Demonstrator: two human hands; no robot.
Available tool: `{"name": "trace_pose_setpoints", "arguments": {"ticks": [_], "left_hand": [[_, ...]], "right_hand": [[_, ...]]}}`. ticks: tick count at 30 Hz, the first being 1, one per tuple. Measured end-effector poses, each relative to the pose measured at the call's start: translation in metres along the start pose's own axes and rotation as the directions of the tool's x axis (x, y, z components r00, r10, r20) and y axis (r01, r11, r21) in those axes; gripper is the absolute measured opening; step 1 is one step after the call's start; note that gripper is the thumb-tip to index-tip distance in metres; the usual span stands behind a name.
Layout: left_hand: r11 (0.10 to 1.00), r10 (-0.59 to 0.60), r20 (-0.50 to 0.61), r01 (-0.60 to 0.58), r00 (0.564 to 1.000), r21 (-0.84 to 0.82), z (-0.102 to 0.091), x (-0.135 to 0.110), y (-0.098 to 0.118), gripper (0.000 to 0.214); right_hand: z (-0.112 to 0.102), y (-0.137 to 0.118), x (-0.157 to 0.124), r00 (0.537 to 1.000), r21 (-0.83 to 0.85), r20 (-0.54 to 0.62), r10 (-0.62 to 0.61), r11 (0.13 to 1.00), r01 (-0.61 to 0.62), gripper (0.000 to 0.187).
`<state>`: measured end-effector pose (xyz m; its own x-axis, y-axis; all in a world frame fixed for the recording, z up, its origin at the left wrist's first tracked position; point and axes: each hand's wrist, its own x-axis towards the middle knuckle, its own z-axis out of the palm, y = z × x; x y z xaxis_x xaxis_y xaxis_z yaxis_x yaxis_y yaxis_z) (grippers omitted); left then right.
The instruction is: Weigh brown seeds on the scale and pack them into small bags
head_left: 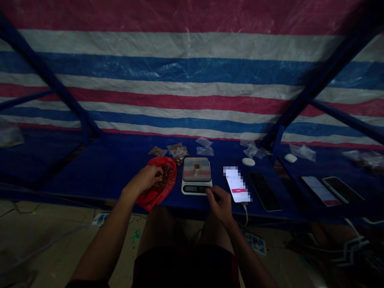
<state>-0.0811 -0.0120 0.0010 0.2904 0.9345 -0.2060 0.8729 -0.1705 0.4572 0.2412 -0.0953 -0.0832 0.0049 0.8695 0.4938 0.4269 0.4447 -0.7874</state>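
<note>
Red crinkled plastic bag, centre-left of the frame on the blue-covered table, lies open and well stocked with brown pieces. The left hand is sunk into it, fingers curled; whether they grip any I cannot tell. The right hand rests loose fingertips on the front panel of the white digital scale at centre, clasping nothing. A small cup on its platform holds a little heap. Behind, a few filled clear packets lie beside empty clear packets, so the portioning looks early.
</note>
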Motion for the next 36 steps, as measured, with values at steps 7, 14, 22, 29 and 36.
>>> {"name": "trace_pose_setpoints", "arguments": {"ticks": [7,14,22,29,36], "left_hand": [[1.0,0.019,-0.018,-0.019,1.0,0.001,-0.017,0.001,0.004,0.02],[0.988,0.13,-0.057,-0.134,0.99,-0.08,-0.033,0.009,0.025,0.024],[0.9,0.43,-0.111,-0.436,0.896,-0.031,-0.023,0.063,0.107,0.019],[0.864,0.501,-0.06,-0.503,0.863,-0.013,0.004,0.082,0.123,0.016],[0.847,0.531,-0.082,-0.531,0.843,0.018,0.019,0.088,0.113,0.017]], "right_hand": [[0.0,0.001,-0.001,1.0,0.005,0.017,-0.002,1.0,0.002,0.031],[0.0,-0.001,0.0,1.0,0.015,0.014,0.002,1.0,-0.002,0.029],[0.001,-0.001,0.001,1.0,-0.008,0.005,-0.014,1.0,0.014,0.03],[0.002,0.003,-0.001,1.0,-0.004,0.0,-0.004,1.0,0.004,0.03],[0.002,0.006,-0.002,1.0,0.008,0.017,-0.006,1.0,0.006,0.028]]}}
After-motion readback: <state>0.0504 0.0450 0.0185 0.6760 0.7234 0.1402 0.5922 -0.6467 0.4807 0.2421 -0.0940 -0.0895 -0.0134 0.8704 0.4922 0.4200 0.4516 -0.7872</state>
